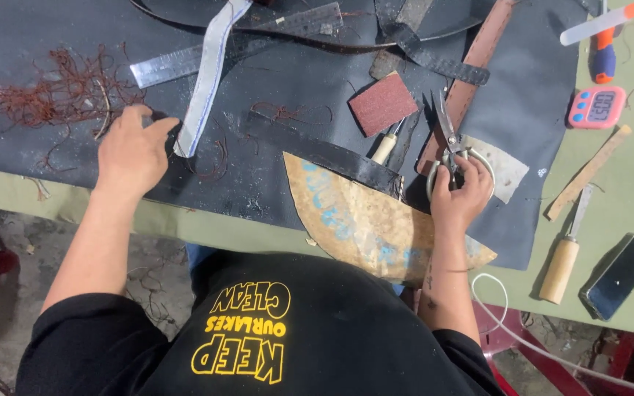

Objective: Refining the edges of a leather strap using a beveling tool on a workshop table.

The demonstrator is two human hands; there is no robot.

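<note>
My right hand [458, 192] grips the loop handles of a pair of metal scissors [447, 130] lying on the black sheet [273, 88], blades pointing away from me. My left hand [132, 152] rests flat on the black sheet at the left, fingers beside the lower end of a white strip with blue stitching [207, 77]. Between the hands lie a dark leather strap [324, 152] and a curved tan leather piece [361, 220] with blue marks.
A steel ruler [243, 40], a red-brown sanding block [383, 104], a brown leather belt [471, 66] and a tangle of red threads [60, 92] lie on the sheet. At the right are a pink timer [596, 107], a wooden-handled knife [565, 257], a phone [619, 276] and a wooden stick [588, 172].
</note>
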